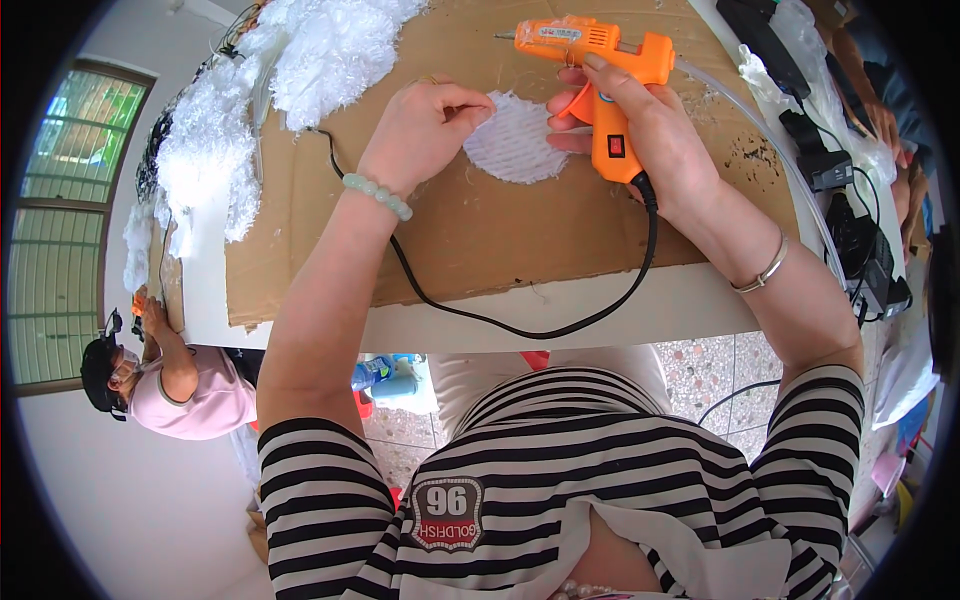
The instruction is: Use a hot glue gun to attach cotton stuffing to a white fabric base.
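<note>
Your right hand (662, 135) wraps the orange glue gun (610, 125). Opposite it, your left hand (425, 128) pinches the white disc (516, 145)

An orange glue gun (609, 115) points left beside a roundish, ribbed white piece (518, 142), seemingly fabric, over brown cardboard (500, 232).

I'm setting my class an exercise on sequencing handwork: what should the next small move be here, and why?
Probably the right grip should tip the orange glue gun so its nozzle nears the white disc: the nozzle points left, beyond the disc's far edge, while the left grip has its fingertips at the disc's left edge.
</note>
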